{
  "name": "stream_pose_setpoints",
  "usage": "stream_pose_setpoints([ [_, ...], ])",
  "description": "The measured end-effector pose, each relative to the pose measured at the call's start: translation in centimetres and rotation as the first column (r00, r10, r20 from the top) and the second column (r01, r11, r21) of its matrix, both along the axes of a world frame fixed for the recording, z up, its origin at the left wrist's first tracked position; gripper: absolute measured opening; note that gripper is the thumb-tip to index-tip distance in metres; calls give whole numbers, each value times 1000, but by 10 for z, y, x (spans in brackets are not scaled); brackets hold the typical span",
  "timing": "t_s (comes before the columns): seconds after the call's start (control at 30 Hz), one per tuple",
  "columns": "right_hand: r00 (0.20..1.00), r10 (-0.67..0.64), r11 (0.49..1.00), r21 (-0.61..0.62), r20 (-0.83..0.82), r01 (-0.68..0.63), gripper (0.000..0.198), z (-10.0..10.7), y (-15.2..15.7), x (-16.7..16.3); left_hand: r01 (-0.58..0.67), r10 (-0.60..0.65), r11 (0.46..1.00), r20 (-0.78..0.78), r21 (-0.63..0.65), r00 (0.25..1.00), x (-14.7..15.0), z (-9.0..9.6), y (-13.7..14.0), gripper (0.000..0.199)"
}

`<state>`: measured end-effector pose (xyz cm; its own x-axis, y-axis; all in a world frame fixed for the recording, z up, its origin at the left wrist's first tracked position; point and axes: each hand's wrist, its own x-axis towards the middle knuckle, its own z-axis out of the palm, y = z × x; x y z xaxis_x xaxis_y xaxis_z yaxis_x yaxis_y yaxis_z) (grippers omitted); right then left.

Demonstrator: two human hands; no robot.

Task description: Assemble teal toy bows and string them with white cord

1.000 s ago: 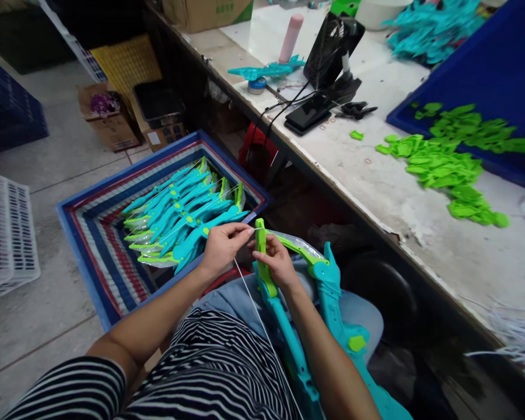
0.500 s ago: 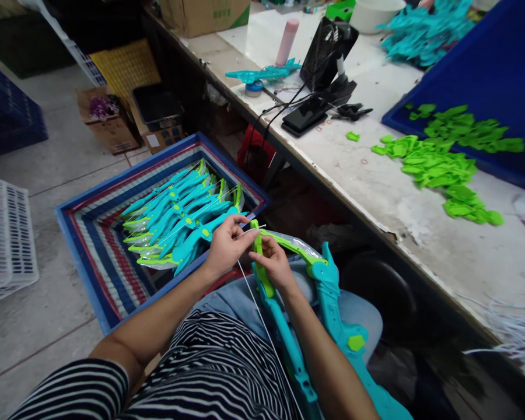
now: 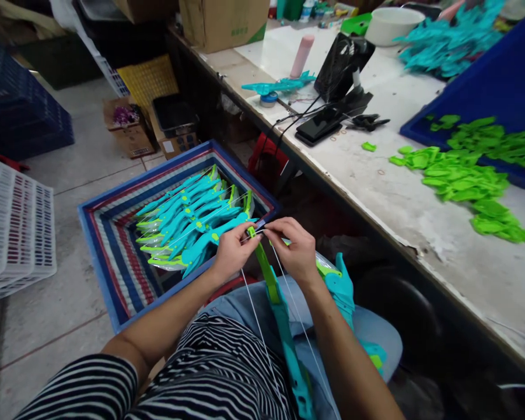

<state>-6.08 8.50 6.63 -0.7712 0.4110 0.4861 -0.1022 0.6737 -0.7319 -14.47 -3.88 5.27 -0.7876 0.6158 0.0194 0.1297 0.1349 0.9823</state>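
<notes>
A toy bow (image 3: 289, 344) with teal and lime-green parts lies over my lap, its green tip pointing away from me. My left hand (image 3: 236, 249) pinches that green tip between thumb and fingers. Just to the right, my right hand (image 3: 294, 248) has thumb and fingertips pressed together on the white string (image 3: 304, 328) at the tip. Two lengths of string run down toward my body, one on each side of the limb. The rest of the bow, on my right thigh, is partly covered by my right forearm.
A blue crate (image 3: 97, 274) with a striped lining holds several finished-looking bows (image 3: 201, 224) ahead to the left. Along the right runs a worktable (image 3: 354, 175) with green pieces (image 3: 464, 181), a phone (image 3: 317, 125) and a small black fan (image 3: 343, 64). A white basket (image 3: 17, 227) stands far left.
My right hand has shifted from gripping the green limb to pinching the string beside its tip. A second length of string now hangs right of the limb. The view has shifted slightly left.
</notes>
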Motion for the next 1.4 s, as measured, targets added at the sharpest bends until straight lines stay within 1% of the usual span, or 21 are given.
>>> stream_pose_setpoints([
  [0.13, 998, 52, 982, 179, 20, -55, 14, 4, 2, -7, 1, -1, 1000, 9, 7, 1000, -2, -2, 3, 21],
  [0.2, 998, 57, 967, 245, 40, -65, 16, 2, 9, -7, -11, 12, 1000, -57, 23, 998, -3, -2, 3, 16],
  [0.27, 999, 10, 958, 285, 44, -22, 18, 1, 28, -6, -1, 11, 997, -145, 71, 989, -3, -2, 4, 11],
  [0.33, 988, -157, 943, 297, -3, 151, 20, 3, 54, -5, 61, -32, 989, -205, 136, 978, -3, -1, 4, 15],
  [0.4, 908, -406, 874, 246, -105, 419, 22, 8, 74, -5, 151, -118, 979, -225, 137, 967, -3, 1, 5, 21],
  [0.43, 856, -497, 830, 210, -144, 517, 22, 11, 76, -5, 185, -157, 976, -218, 114, 963, -4, 3, 7, 21],
  [0.47, 826, -538, 805, 187, -168, 563, 21, 14, 73, -5, 208, -188, 974, -188, 92, 964, -5, 4, 10, 19],
  [0.5, 831, -524, 812, 186, -184, 553, 20, 16, 63, -5, 219, -208, 972, -122, 83, 970, -7, 6, 14, 16],
  [0.53, 866, -463, 843, 209, -189, 496, 17, 16, 48, -5, 216, -214, 972, -24, 97, 976, -9, 8, 18, 13],
  [0.6, 938, -285, 901, 279, -196, 332, 12, 11, 11, -6, 170, -199, 973, 195, 158, 960, -15, 14, 25, 15],
  [0.63, 954, -229, 913, 297, -194, 280, 9, 7, -6, -6, 136, -179, 975, 261, 174, 949, -18, 17, 28, 16],
  [0.67, 962, -192, 922, 302, -192, 244, 8, 1, -21, -6, 106, -149, 980, 268, 165, 952, -21, 21, 29, 15],
  [0.7, 966, -178, 928, 295, -188, 228, 7, -4, -31, -7, 89, -116, 987, 213, 134, 970, -24, 26, 29, 12],
  [0.77, 966, -183, 937, 265, -184, 228, 7, -14, -41, -9, 72, -72, 997, -19, 40, 997, -28, 36, 25, 13],
  [0.83, 962, -193, 944, 232, -192, 236, 8, -18, -41, -11, 66, -68, 998, -205, -19, 976, -28, 44, 20, 14],
  [0.87, 960, -200, 947, 214, -194, 241, 8, -18, -40, -12, 61, -63, 998, -225, -16, 972, -26, 46, 18, 13],
  [0.9, 959, -207, 950, 193, -193, 244, 8, -17, -39, -12, 58, -55, 998, -186, 10, 981, -24, 46, 17, 12],
  [0.97, 958, -224, 958, 139, -179, 250, 7, -15, -37, -12, 63, -66, 993, 21, 97, 998, -21, 42, 17, 8],
  [1.07, 945, -280, 952, 77, -167, 296, 8, -10, -36, -9, 89, -144, 979, 313, 183, 939, -19, 30, 18, 4],
  [1.23, 903, -370, 917, 71, -217, 393, 10, -6, -33, -10, 191, -261, 960, 401, 205, 878, -21, 27, 16, 18],
  [1.4, 863, -376, 904, 70, -338, 422, 11, -9, -35, -16, 184, -279, 955, 484, 235, 830, -23, 36, 18, 23],
])
